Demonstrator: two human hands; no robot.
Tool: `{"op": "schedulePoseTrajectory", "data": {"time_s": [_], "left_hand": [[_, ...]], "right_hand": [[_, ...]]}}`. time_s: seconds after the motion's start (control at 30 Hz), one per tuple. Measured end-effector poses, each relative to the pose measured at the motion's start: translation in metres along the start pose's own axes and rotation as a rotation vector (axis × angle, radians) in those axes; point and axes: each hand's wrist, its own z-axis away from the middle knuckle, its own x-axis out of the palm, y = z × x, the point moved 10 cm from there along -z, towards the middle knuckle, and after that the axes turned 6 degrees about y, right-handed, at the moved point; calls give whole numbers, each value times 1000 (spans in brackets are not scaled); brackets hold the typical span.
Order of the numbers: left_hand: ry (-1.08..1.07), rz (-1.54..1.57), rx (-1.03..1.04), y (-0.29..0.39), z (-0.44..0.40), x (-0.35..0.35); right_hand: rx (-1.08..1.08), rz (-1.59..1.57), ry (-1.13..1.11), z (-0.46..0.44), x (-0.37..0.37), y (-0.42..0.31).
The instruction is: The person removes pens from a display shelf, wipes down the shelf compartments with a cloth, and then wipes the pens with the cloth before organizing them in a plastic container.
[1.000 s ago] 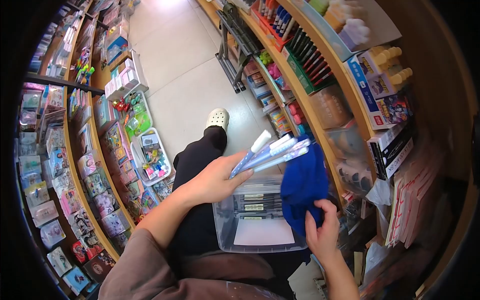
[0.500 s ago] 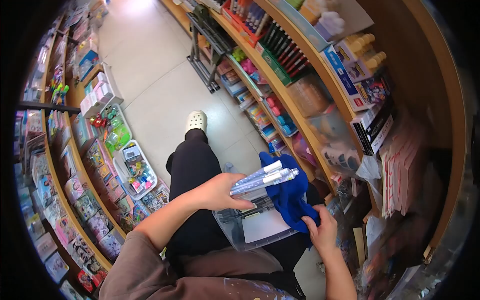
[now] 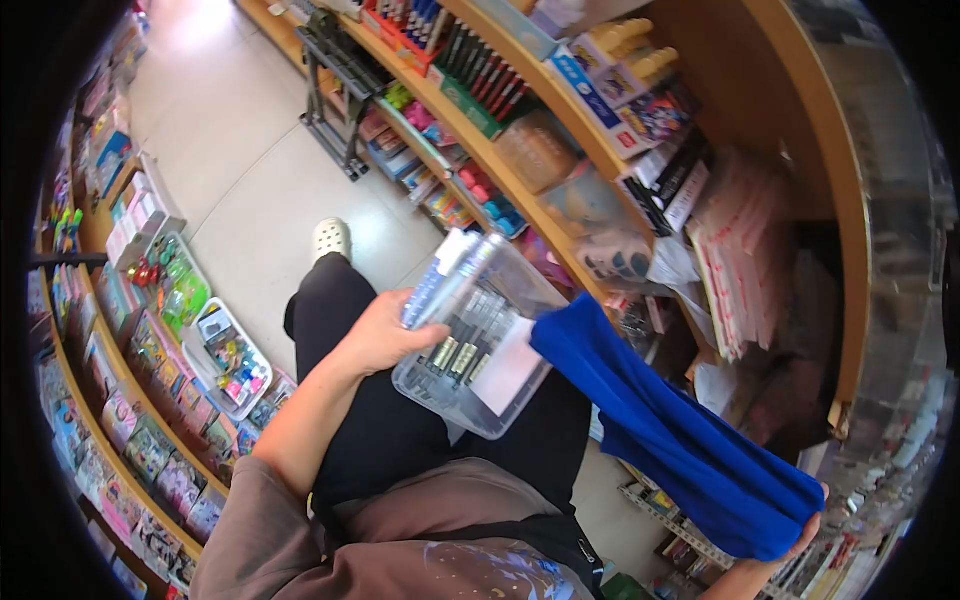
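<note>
My left hand (image 3: 380, 338) is closed around a bundle of pens with blue patterned barrels and whitish ends (image 3: 440, 275). Under and beside the pens, a clear plastic box (image 3: 425, 392) rests on my lap, holding dark and silvery stick-like items and a white card (image 3: 505, 365). At the lower right, my right hand (image 3: 803, 540) grips one end of a blue cloth (image 3: 670, 425). The cloth stretches diagonally up to the box's right side. Most of the right hand's fingers are behind the fabric.
On the right, a wooden shelf unit (image 3: 570, 120) carries pens, boxes and bagged goods. White bins of small toys (image 3: 240, 395) stand on the floor at left, beside shelves of packaged goods (image 3: 160, 420). A dark folded metal frame (image 3: 335, 95) stands farther along the aisle.
My right hand has moved down and right, drawing the bunched blue cloth out into a long strip away from the pens. The left hand still holds the pens, now tilted more upright.
</note>
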Motion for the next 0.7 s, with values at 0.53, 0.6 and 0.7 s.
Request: {"op": "schedulePoseTrajectory", "data": {"time_s": [0.53,0.6,0.7], "left_hand": [[208,175,84,6,4,-18],[278,229,120,9,7,-28],[394,337,152,6,8,-46]], "right_hand": [[-870,1569,-193,-29,23,52],[-740,1767,0,-77,-30,79],[-485,1812,33,-142,-99,118]]}}
